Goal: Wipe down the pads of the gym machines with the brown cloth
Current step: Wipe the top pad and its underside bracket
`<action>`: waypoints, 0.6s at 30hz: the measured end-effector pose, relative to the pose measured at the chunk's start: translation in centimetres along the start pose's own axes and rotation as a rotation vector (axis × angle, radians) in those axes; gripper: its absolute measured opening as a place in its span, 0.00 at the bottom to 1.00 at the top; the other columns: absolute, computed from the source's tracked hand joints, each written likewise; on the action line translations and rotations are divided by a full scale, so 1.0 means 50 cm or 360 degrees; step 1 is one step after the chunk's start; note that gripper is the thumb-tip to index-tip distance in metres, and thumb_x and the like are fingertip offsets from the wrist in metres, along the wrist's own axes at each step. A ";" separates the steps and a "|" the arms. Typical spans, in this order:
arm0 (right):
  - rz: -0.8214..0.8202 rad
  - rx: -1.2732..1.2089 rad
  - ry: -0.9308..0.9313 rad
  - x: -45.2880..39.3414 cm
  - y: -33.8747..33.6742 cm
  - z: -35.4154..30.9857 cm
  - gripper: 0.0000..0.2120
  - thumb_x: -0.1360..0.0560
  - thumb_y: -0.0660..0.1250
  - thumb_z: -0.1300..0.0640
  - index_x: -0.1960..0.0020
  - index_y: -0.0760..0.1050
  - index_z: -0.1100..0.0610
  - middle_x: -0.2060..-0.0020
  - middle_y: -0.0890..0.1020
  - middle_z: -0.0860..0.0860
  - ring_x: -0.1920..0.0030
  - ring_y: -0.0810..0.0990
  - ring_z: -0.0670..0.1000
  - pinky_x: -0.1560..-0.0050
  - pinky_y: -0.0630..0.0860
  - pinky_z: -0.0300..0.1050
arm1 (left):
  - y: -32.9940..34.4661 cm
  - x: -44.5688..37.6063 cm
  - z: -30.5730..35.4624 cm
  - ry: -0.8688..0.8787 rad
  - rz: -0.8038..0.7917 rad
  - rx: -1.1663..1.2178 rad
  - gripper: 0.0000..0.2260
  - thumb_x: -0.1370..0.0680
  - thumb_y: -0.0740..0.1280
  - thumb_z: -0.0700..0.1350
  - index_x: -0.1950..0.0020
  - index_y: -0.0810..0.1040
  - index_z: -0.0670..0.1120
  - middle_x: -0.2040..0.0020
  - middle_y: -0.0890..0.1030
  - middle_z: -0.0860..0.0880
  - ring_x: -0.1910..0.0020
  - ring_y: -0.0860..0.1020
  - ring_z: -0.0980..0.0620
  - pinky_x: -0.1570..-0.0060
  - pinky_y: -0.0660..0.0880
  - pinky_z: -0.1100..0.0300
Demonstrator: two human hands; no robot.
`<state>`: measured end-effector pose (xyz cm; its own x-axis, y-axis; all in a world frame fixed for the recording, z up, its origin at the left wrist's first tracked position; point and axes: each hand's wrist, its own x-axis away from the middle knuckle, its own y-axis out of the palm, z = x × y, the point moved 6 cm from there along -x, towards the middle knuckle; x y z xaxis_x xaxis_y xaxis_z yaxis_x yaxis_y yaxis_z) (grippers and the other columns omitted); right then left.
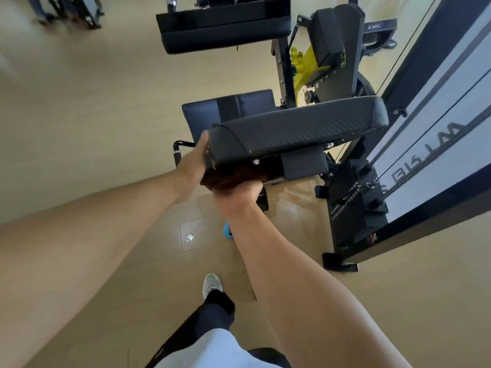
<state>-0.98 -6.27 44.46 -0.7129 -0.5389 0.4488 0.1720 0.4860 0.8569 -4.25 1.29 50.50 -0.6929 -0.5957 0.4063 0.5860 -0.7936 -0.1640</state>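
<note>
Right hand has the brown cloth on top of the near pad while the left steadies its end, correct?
Not quite. The head view shows the right hand pressing the brown cloth against the underside of the near pad, not on top. The left hand does steady its end.

The long pad (297,131) lies nearest the person, with the seat pad (202,112) just behind it and the far pad (223,25) well beyond. The left hand (192,163) touches the long pad's left end — the cloth (231,177) sits beneath it, on the right hand (236,197).
</note>
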 end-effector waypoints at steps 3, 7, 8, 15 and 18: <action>0.0158 0.0004 0.0042 -0.076 -0.062 0.016 0.22 0.22 0.55 0.40 0.52 0.84 0.52 0.55 0.87 0.56 0.52 0.84 0.58 0.45 0.77 0.52 | -0.033 -0.055 -0.126 -0.0217 0.0080 -0.0299 0.26 0.19 0.54 0.64 0.30 0.74 0.50 0.28 0.74 0.50 0.29 0.71 0.49 0.25 0.62 0.49; 0.0330 -0.0052 0.0188 -0.147 -0.119 0.044 0.19 0.21 0.55 0.42 0.56 0.78 0.52 0.63 0.83 0.53 0.59 0.79 0.54 0.55 0.73 0.43 | -0.034 -0.114 -0.215 -0.0313 -0.0025 -0.0419 0.26 0.17 0.52 0.60 0.22 0.64 0.49 0.22 0.65 0.48 0.24 0.63 0.48 0.24 0.58 0.45; 0.0336 -0.0094 0.0174 -0.152 -0.121 0.047 0.16 0.21 0.56 0.43 0.53 0.78 0.51 0.60 0.84 0.52 0.56 0.79 0.54 0.52 0.72 0.45 | -0.032 -0.116 -0.220 -0.0294 -0.0025 -0.0411 0.23 0.17 0.52 0.59 0.25 0.67 0.50 0.23 0.66 0.48 0.24 0.64 0.47 0.24 0.59 0.45; 0.0016 -0.0061 -0.0067 0.014 -0.066 -0.007 0.14 0.23 0.56 0.48 0.59 0.76 0.53 0.59 0.77 0.54 0.54 0.77 0.58 0.42 0.72 0.53 | -0.018 -0.024 -0.171 -0.0248 0.0042 -0.0374 0.20 0.17 0.56 0.56 0.33 0.77 0.48 0.33 0.75 0.50 0.32 0.72 0.47 0.28 0.66 0.47; -0.0098 -0.0016 -0.0086 0.096 -0.022 -0.047 0.07 0.28 0.61 0.52 0.61 0.76 0.53 0.64 0.78 0.52 0.59 0.78 0.56 0.48 0.74 0.50 | 0.005 0.015 -0.155 -0.0216 -0.0031 -0.0323 0.15 0.18 0.61 0.48 0.35 0.78 0.42 0.40 0.80 0.44 0.43 0.76 0.47 0.38 0.72 0.52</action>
<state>-3.01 -11.01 46.27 -0.7580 -0.5295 0.3808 0.1333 0.4458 0.8851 -7.89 -0.32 43.79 -0.6326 -0.5685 0.5260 0.4670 -0.8217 -0.3266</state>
